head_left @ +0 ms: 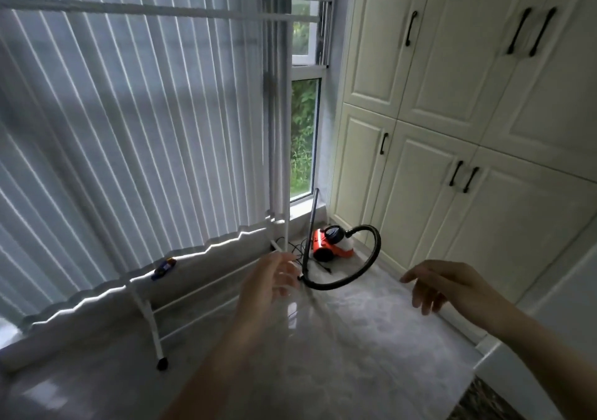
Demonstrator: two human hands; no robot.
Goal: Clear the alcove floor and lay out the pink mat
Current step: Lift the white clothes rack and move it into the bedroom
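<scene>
An orange and white vacuum cleaner (pixel 332 243) sits on the grey marble alcove floor (pixel 355 339) in the far corner by the window. Its black hose (pixel 365 264) curls forward over the floor, and its grey wand (pixel 312 217) leans up against the window. My left hand (pixel 265 285) reaches forward, blurred, fingers loosely spread, holding nothing, just short of the hose end. My right hand (pixel 439 282) hovers to the right with relaxed fingers pointing down, empty. No pink mat is in view.
A white metal clothes rack (pixel 286 129) stands along the left before vertical blinds (pixel 129 129), its foot (pixel 161 363) on the floor. A small blue and orange object (pixel 163 268) lies on the window ledge. Cream cabinet doors (pixel 452 161) line the right wall.
</scene>
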